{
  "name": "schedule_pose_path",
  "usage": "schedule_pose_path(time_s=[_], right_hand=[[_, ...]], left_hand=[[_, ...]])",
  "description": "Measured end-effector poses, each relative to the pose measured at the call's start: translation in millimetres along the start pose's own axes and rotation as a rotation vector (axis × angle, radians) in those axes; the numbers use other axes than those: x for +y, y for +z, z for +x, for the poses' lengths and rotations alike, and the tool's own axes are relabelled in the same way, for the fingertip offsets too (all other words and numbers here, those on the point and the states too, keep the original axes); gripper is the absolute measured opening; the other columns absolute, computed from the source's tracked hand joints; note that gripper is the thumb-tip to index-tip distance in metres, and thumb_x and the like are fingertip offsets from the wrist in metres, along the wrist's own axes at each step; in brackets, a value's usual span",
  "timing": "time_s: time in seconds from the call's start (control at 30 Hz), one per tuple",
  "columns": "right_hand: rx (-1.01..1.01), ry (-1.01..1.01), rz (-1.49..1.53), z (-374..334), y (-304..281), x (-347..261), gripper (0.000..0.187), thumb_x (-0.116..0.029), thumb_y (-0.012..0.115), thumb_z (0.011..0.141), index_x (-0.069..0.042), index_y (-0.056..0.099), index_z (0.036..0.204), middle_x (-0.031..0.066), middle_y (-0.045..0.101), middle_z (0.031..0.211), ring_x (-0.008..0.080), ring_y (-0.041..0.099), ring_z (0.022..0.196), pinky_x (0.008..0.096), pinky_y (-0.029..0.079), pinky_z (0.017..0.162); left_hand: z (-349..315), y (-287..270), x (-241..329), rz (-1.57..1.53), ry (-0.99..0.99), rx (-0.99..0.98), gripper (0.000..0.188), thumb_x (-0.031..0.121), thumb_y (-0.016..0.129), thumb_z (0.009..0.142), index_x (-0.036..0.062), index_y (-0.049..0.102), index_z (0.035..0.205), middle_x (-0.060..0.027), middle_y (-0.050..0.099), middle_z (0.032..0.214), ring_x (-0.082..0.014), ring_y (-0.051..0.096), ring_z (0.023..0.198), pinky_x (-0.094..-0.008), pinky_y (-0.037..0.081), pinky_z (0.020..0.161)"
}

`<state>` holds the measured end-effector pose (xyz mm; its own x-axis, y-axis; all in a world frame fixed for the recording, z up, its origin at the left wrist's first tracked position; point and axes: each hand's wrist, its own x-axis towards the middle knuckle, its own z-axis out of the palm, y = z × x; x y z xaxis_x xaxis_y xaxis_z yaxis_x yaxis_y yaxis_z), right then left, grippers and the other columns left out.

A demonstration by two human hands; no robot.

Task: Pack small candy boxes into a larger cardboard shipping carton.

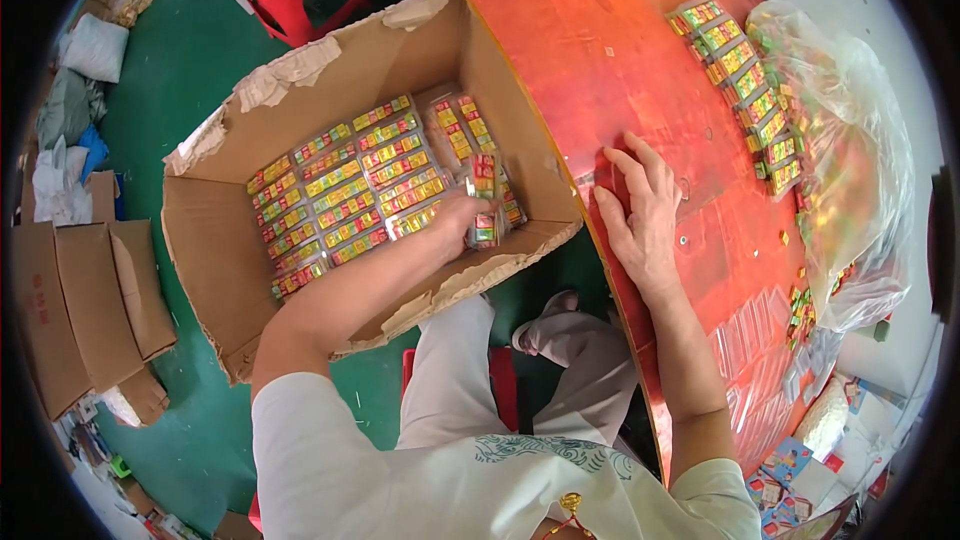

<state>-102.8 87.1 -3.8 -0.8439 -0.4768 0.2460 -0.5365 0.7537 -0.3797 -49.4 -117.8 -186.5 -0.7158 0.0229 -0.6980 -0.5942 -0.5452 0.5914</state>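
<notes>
Inside a large open cardboard box (205,225), my left hand (465,220) is closed around a clear plastic pack (485,185) of small red, yellow and green blocks. Rows of similar packs (340,190) cover much of the box floor, and two more lie at the box's far right corner, partly under my hand. My left fingertips are mostly hidden by the pack and my hand. On the red table (560,50), my right hand (640,210) rests near the edge with its fingers apart and nothing in them.
A row of filled packs (745,90) lies at the table's far right beside a big clear plastic bag (850,160) of blocks. Loose blocks (800,310) and flat clear plastic trays (750,350) sit nearer me. A red stool (310,10) and cardboard cartons (90,305) stand on the green floor.
</notes>
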Motion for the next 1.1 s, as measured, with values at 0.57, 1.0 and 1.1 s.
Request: schedule_pose_path(time_s=[0.57,1.0,1.1], right_hand=[[-0.002,-0.016,0.004,1,3,-3,0.042,-0.019,0.064,0.081,-0.008,0.056,0.121,0.0123,0.048,0.133,0.0316,0.043,0.122,0.0438,0.031,0.099],[-0.007,0.001,-0.004,0,-4,1,0.043,-0.022,0.065,0.081,-0.008,0.057,0.121,0.0127,0.048,0.133,0.0322,0.042,0.123,0.0440,0.031,0.099],[0.003,-0.028,0.057,5,4,-16,0.043,-0.022,0.065,0.080,-0.008,0.057,0.121,0.0126,0.048,0.133,0.0322,0.043,0.123,0.0440,0.031,0.099]], left_hand=[[131,8,-94,0.447,0.181,0.440,0.044,0.020,0.068,0.074,-0.0020,0.050,0.107,-0.0206,0.064,0.095,-0.0341,0.064,0.087,-0.0454,0.054,0.067],[115,8,-66,1.723,0.635,0.013,0.044,0.035,0.082,0.051,0.0075,0.064,0.081,-0.0177,0.065,0.083,-0.0338,0.063,0.085,-0.0394,0.053,0.075],[121,-42,-52,1.659,0.388,-0.078,0.035,0.028,0.077,0.059,0.0057,0.066,0.083,-0.0183,0.066,0.090,-0.0343,0.063,0.090,-0.0391,0.054,0.077]])
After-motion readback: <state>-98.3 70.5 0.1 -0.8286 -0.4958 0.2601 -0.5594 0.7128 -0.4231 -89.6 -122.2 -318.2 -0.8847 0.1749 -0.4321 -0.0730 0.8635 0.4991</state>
